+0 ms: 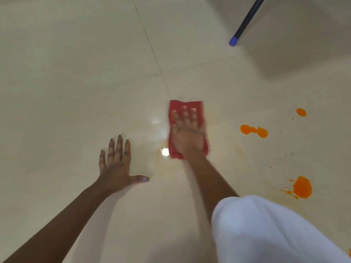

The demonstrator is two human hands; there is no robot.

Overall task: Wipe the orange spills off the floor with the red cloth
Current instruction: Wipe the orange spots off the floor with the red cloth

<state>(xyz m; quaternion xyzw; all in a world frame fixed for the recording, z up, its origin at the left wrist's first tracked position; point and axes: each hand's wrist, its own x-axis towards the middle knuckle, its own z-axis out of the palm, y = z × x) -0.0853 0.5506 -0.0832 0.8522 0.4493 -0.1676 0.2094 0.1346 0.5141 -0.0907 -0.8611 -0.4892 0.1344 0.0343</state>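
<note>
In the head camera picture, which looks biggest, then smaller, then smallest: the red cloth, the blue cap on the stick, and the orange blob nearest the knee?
1. red cloth, partly hidden under the right hand
2. orange blob by the knee
3. blue cap, though it lies farther from the camera, so its true size is unsure

Indoor room — glossy tiled floor (76, 73).
</note>
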